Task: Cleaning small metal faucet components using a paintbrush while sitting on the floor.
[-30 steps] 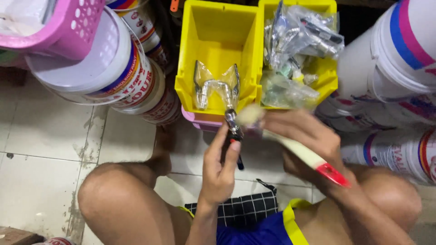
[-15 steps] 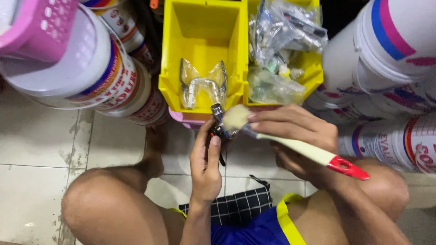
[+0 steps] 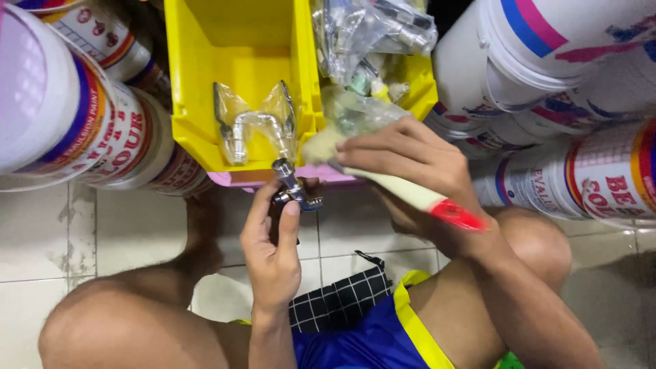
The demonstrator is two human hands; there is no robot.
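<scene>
Paint buckets [image 3: 82, 130] stacked far left on tiled floor. Yellow bin [image 3: 205, 82] next, a bagged tap [image 3: 253, 130] lying inside. Below its front edge, left hand [image 3: 273, 253] fingers clamped round a chrome valve [image 3: 292, 188], held upright, just touching the bin's lip. Right hand [image 3: 403, 164] closed on a paintbrush [image 3: 410, 195], bristles against the valve top. More buckets [image 3: 567, 89] far right.

Chrome tap [image 3: 292, 186] in left hand [image 3: 273, 253]
</scene>
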